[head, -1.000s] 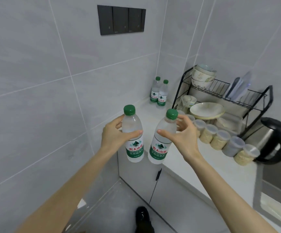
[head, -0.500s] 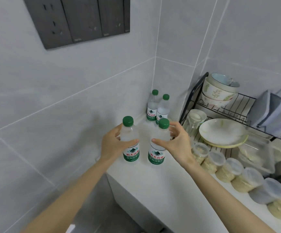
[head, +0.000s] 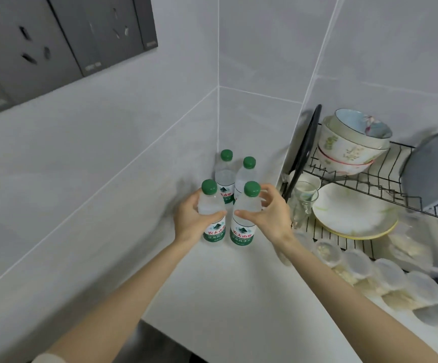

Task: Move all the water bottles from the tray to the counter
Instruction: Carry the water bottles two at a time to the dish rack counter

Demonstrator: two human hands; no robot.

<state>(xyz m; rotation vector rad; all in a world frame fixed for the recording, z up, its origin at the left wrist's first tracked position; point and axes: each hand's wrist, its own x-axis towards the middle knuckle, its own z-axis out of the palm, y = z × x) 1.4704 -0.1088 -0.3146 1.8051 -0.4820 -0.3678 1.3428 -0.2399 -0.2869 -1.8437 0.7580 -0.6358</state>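
My left hand point(head: 191, 221) grips a clear water bottle point(head: 214, 231) with a green cap and green label. Beside it, my right hand point(head: 270, 218) grips a matching second water bottle point(head: 242, 231). Both bottles are upright and low over the white counter point(head: 225, 289); I cannot tell whether their bases touch it. Just behind them two more water bottles stand in the wall corner, the left one point(head: 224, 176) and the right one point(head: 246, 171). No tray is in view.
A black wire dish rack point(head: 304, 153) stands at the right with stacked bowls point(head: 348, 145), a plate point(head: 354, 213) and a glass point(head: 304, 203). Several lidded plastic jars point(head: 385, 273) line the counter in front of it. Grey wall sockets point(head: 55, 43) sit upper left.
Both hands carried their bottles forward from beyond the counter's edge to the corner, stopping just in front of the two standing bottles. The view moved closer to the corner.
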